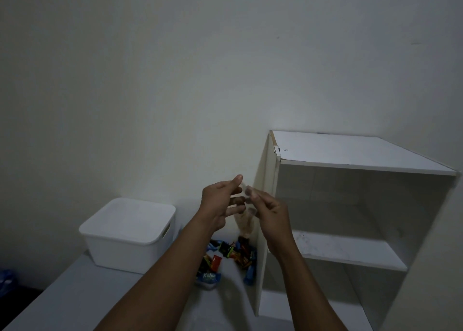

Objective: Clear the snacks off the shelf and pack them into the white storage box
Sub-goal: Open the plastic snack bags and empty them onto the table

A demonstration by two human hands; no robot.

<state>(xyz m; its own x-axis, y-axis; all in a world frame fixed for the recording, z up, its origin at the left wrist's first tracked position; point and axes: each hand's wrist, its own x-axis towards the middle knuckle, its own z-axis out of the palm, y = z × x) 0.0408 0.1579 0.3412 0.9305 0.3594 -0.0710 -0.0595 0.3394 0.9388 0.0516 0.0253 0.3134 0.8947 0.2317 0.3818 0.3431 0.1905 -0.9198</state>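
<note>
Grip on the right side, the right grip [270, 213], has its fingertips drawn together on what looks like a clear bag [245, 224], a filmy, pale thing that hangs down between the two raised arms. The left grip [218, 205] faces it with thumb up and fingers reaching across, but blur hides whether it pinches the film or only touches it. Judging progress from how things lie, the first half looks done: the shelf [350, 252] shows only bare white boards in every part visible from here. The packing half seems not yet begun. The snacks [226, 255] lie in a loose heap on the counter [87, 293], between the shelf's side panel and the white storage box [112, 245], beside both and inside neither. The box stands well left of the hands; its top reads as a flat white surface, so it may carry a lid, though I cannot tell. The snacks themselves are small, shiny wrapped pieces in red, black, orange and blue, with a larger blue pack [208, 277] at the near edge of the heap.
</note>
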